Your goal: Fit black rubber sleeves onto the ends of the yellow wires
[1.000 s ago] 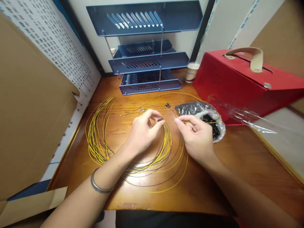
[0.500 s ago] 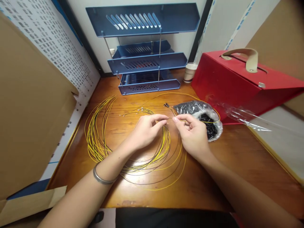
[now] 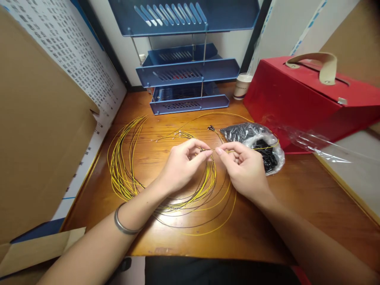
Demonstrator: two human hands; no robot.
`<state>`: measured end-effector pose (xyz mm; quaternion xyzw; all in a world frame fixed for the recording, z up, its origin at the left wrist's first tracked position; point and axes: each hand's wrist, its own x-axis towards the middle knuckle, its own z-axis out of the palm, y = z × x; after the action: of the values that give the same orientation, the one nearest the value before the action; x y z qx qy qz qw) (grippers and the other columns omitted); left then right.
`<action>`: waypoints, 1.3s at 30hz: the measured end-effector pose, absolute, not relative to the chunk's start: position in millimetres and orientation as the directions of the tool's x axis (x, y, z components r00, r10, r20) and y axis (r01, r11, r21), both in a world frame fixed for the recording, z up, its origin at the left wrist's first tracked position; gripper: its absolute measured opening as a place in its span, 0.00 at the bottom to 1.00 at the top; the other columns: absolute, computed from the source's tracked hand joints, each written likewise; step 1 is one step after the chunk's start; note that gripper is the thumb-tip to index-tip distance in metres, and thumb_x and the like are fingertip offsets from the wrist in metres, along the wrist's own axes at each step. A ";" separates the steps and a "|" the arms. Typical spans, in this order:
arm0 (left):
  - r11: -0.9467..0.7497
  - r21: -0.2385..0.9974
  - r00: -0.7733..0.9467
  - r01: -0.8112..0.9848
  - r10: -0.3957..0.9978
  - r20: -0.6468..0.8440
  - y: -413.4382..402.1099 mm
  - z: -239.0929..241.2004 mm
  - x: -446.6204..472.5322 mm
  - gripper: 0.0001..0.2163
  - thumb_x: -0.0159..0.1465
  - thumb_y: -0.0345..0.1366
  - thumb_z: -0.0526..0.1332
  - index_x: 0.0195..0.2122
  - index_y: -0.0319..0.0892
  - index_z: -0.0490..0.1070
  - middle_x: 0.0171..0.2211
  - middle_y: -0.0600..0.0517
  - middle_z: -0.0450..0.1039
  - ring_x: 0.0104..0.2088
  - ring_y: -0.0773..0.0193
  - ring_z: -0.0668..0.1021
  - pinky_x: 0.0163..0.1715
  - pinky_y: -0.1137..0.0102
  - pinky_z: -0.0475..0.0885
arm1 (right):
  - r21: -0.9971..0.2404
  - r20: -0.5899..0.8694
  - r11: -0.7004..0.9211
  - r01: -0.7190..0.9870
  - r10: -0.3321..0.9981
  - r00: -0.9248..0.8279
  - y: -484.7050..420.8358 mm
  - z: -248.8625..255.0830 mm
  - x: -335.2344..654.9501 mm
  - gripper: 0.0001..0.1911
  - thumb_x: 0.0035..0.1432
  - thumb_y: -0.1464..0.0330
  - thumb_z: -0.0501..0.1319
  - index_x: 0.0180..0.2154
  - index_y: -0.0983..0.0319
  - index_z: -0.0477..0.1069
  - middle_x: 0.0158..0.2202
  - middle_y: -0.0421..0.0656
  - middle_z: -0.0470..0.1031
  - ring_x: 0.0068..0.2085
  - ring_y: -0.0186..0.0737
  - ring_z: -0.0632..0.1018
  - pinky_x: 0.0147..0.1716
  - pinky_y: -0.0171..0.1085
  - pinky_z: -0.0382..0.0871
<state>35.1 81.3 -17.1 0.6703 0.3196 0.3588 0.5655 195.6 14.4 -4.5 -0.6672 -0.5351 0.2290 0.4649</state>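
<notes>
My left hand [image 3: 181,164] is pinched shut on a small black connector, held just above a wooden table [image 3: 297,198]. My right hand [image 3: 245,168] pinches the end of a thin yellow wire [image 3: 252,149], its tip meeting the connector between my two hands. Beneath both hands lies a looped bundle of yellow and black wires [image 3: 124,174]. A clear plastic bag of small black parts [image 3: 258,140] sits just right of my right hand.
A blue three-tier paper tray [image 3: 187,71] stands at the back. A red box with a tan handle [image 3: 308,99] is at the right, with a paper cup [image 3: 241,85] beside it. Cardboard sheets [image 3: 38,130] lean along the left. Clear plastic film [image 3: 320,146] lies at the right.
My hands have come together: the gap between the connector in my left hand and the wire tip in my right has closed. The view shifted slightly.
</notes>
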 end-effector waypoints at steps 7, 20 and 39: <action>-0.176 0.984 0.499 0.019 0.855 0.143 75.7 -17.1 36.6 0.10 0.66 0.39 0.64 0.44 0.39 0.74 0.32 0.51 0.79 0.25 0.69 0.78 0.28 0.73 0.74 | -0.879 0.221 0.025 0.476 0.907 0.360 13.2 -1.8 192.3 0.09 0.59 0.64 0.64 0.31 0.63 0.75 0.15 0.31 0.55 0.17 0.27 0.57 0.17 0.31 0.48; -0.307 0.947 0.503 0.095 0.836 0.220 82.3 -19.8 34.2 0.08 0.68 0.37 0.63 0.44 0.40 0.78 0.42 0.48 0.82 0.41 0.64 0.82 0.43 0.71 0.76 | -0.873 0.241 0.041 0.486 0.903 0.356 13.3 -2.8 193.4 0.08 0.59 0.65 0.64 0.31 0.63 0.75 0.15 0.31 0.54 0.17 0.27 0.57 0.18 0.31 0.49; -0.329 0.942 0.462 0.069 0.848 0.262 79.5 -20.2 34.8 0.07 0.65 0.35 0.66 0.41 0.39 0.79 0.37 0.51 0.83 0.36 0.67 0.84 0.39 0.75 0.77 | -0.828 0.336 0.106 0.551 0.880 0.336 10.7 -4.8 193.0 0.07 0.61 0.66 0.63 0.32 0.64 0.75 0.15 0.30 0.54 0.17 0.26 0.57 0.17 0.31 0.49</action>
<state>34.8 79.5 -20.2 0.7071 0.3240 0.4053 0.4804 193.0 10.7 -4.8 -0.6479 -0.5522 0.1649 0.4981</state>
